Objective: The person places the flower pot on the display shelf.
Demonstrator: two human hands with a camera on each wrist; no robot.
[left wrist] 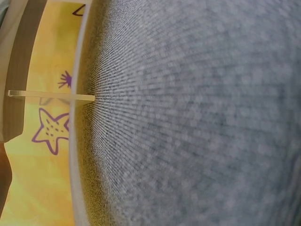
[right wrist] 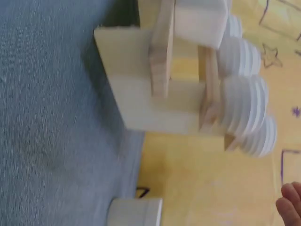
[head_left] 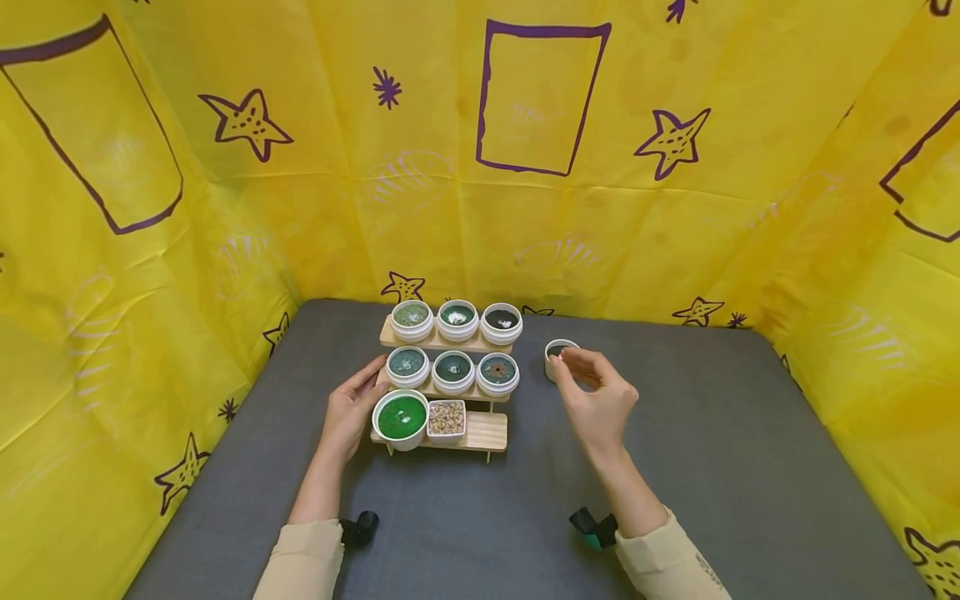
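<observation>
A three-tier wooden stand stands on the table with its tiers rising toward the back. My left hand grips its left side by the middle tier, thumb at the front. White jars with green and dark contents line the upper tiers, including one jar with a brown star-like shape. On the bottom tier are a larger bowl of bright green and a square dish of pale pebbles. My right hand is at a small white cup, thumb and fingertips drawn together over its rim; I cannot tell whether they pinch anything.
The grey table runs back to a yellow cloth with purple drawings, which encloses the back and both sides. In the right wrist view, the stand's side panel and the white cup stand apart on the table.
</observation>
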